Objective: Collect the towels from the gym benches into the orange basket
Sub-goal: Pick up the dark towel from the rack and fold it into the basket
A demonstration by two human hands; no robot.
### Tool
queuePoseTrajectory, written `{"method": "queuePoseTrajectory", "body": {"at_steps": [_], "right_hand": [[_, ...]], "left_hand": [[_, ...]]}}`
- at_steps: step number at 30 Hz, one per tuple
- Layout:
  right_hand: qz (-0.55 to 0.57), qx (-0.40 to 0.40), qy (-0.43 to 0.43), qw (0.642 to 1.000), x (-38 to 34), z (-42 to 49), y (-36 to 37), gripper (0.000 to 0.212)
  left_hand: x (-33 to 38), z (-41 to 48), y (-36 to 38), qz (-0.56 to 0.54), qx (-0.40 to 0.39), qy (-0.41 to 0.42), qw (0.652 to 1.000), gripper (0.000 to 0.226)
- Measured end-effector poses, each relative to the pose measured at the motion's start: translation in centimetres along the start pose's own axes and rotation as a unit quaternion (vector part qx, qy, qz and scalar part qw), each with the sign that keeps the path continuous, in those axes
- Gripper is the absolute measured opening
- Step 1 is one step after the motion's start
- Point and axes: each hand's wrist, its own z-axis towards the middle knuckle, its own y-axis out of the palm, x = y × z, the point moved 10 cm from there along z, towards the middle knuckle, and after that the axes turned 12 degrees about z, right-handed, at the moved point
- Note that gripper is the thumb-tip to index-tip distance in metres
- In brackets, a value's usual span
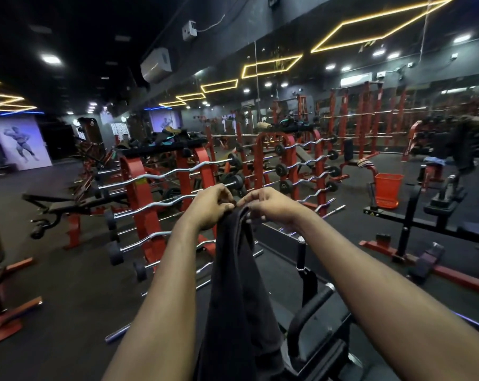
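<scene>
Towel (238,284) hangs near and centre, long axis straight down, its top edge pinched by both the left hand (209,206) and the right hand (268,206); basket (387,189) stands far right on the floor, well apart, nearer the right hand; another towel, perhaps, lies beyond it.

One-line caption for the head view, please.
Both bare hands, left and right, hold up a dark fabric towel; the orange plastic basket stands beyond.

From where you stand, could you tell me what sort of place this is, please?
A weight-training gym, almost certainly: a red rack of curl bars stands ahead, a flat bench sits at left, and mirrored walls reflect more red racks.
</scene>
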Motion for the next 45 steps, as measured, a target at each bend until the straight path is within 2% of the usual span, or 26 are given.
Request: {"method": "queuePoseTrajectory", "body": {"at_steps": [2,4,7,9,13,15,17,18,20,22,24,27,28,31,33,36,37,38,39,40,41,42,43,44,45], "right_hand": [[-0.03,0.012,-0.043,0.999,-0.7,-0.2,-0.1,0.007],[-0.053,0.057,-0.078,0.994,-1.2,-0.1,-0.7,0.003],[-0.088,0.11,-0.117,0.983,-2.0,-0.3,-1.2,0.017],[-0.107,0.132,-0.143,0.975,-2.3,-0.3,-1.6,0.02],[-0.182,0.145,-0.177,0.956,-2.8,-0.3,-2.0,0.026],[-0.154,0.111,-0.147,0.971,-1.7,0.2,-2.1,0.025],[-0.183,0.067,-0.082,0.977,0.7,0.4,-2.0,0.026],[-0.24,0.055,-0.044,0.968,2.2,0.3,-2.2,0.03],[-0.387,0.068,0.025,0.919,5.3,-0.6,-3.9,0.04],[-0.454,0.08,0.057,0.885,6.8,-1.6,-6.0,0.04],[-0.44,0.071,0.058,0.893,6.8,-2.0,-7.7,0.029],[-0.381,0.065,0.016,0.922,4.3,-2.4,-8.8,0.034],[-0.338,0.054,0.0,0.94,3.5,-2.4,-8.5,0.035],[-0.138,0.025,-0.04,0.989,2.4,-2.3,-7.6,0.02],[-0.1,0.018,-0.042,0.994,2.7,-2.2,-7.6,0.03],[-0.141,-0.005,0.031,0.989,3.2,-1.7,-7.8,0.041],[-0.162,-0.021,0.04,0.986,2.0,-1.5,-7.7,0.038],[-0.178,-0.018,0.019,0.984,-0.3,-1.5,-7.9,0.034],[-0.172,0.009,-0.037,0.984,-3.6,-1.4,-8.3,0.03],[-0.129,0.062,-0.111,0.983,-7.6,-1.6,-9.3,0.03],[-0.058,0.126,-0.18,0.974,-10.7,-2.1,-10.7,0.036],[0.009,0.178,-0.226,0.958,-12.3,-2.8,-11.8,0.051],[0.054,0.196,-0.235,0.951,-12.4,-2.9,-12.0,0.071],[0.071,0.186,-0.199,0.96,-10.6,-2.2,-11.2,0.09],[0.079,0.161,-0.147,0.973,-7.6,-1.4,-9.6,0.097]], "left_hand": [[0.1,-0.3,-0.4,-0.024,0.017,0.012,1.0,0.009],[0.6,-0.6,-0.8,-0.039,0.034,0.023,0.998,0.011],[1.1,-0.9,-0.6,-0.087,0.019,0.026,0.996,0.017],[1.1,-1.2,-0.3,-0.139,-0.001,0.026,0.99,0.013],[1.9,-1.5,-0.2,-0.095,0.005,0.046,0.994,0.023],[2.1,-1.3,-0.5,-0.066,0.03,0.055,0.996,0.021],[1.9,-1.1,-1.0,-0.039,0.055,0.052,0.996,0.023],[1.7,-1.0,-1.5,-0.026,0.074,0.048,0.996,0.023],[0.7,-0.8,-2.8,0.005,0.123,0.029,0.992,0.023],[-1.4,-0.8,-4.2,0.034,0.163,-0.005,0.986,0.022],[-4.0,-1.0,-4.5,0.049,0.171,-0.038,0.983,0.025],[-6.7,-2.0,-3.6,0.074,0.167,-0.069,0.981,0.028],[-7.4,-2.4,-3.4,0.075,0.17,-0.081,0.979,0.027],[-9.4,-2.7,-2.9,0.062,0.145,-0.112,0.981,0.023],[-9.8,-2.7,-2.6,0.082,0.087,-0.102,0.988,0.019],[-9.7,-2.3,-1.8,0.129,-0.051,-0.081,0.987,0.021],[-9.2,-1.8,-2.5,0.125,-0.067,-0.072,0.987,0.021],[-8.1,-0.9,-4.1,0.109,-0.045,-0.052,0.992,0.021],[-6.7,0.1,-6.7,0.082,0.02,-0.031,0.996,0.022],[-5.4,0.9,-10.0,0.039,0.123,-0.019,0.991,0.022],[-4.4,0.9,-13.1,-0.023,0.23,-0.015,0.973,0.023],[-4.1,0.6,-14.8,-0.086,0.305,-0.018,0.948,0.037],[-3.9,0.5,-15.0,-0.13,0.33,-0.027,0.935,0.062],[-4.3,1.1,-13.2,-0.173,0.294,-0.052,0.938,0.088],[-5.1,1.5,-9.7,-0.222,0.218,-0.087,0.947,0.105]]}}
